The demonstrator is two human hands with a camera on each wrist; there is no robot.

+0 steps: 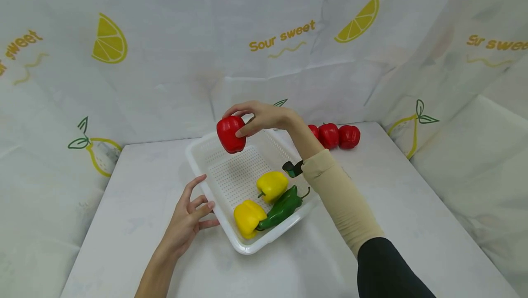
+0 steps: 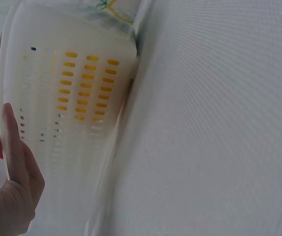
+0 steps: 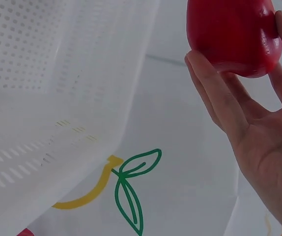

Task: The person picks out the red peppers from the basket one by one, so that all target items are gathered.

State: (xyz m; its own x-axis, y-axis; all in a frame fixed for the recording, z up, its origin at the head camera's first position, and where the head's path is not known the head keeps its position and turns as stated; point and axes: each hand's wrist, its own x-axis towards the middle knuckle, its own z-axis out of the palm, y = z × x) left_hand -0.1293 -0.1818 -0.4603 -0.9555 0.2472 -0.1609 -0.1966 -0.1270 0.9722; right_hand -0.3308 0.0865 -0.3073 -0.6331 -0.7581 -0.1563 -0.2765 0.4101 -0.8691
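Note:
My right hand [image 1: 257, 117] holds a red bell pepper [image 1: 231, 134] between thumb and fingers, above the far left part of a white plastic basket [image 1: 247, 248]. The right wrist view shows the fingers round the lower part of this glossy pepper [image 3: 232, 37]. At the basket's left side, my left hand [image 1: 187, 220] grips the rim, thumb over the edge and fingers along the outer wall [image 2: 77, 147]. Inside the near end of the basket lie two yellow bell peppers [image 1: 272, 186] and a long green pepper [image 1: 283, 208].
Several red bell peppers [image 1: 328, 135] stand in a row at the back right of the white table [image 1: 136, 197], partly behind my right forearm. A printed white cloth [image 1: 173, 59] hangs behind the table. A small dark device [image 1: 292, 168] sits by my right wrist.

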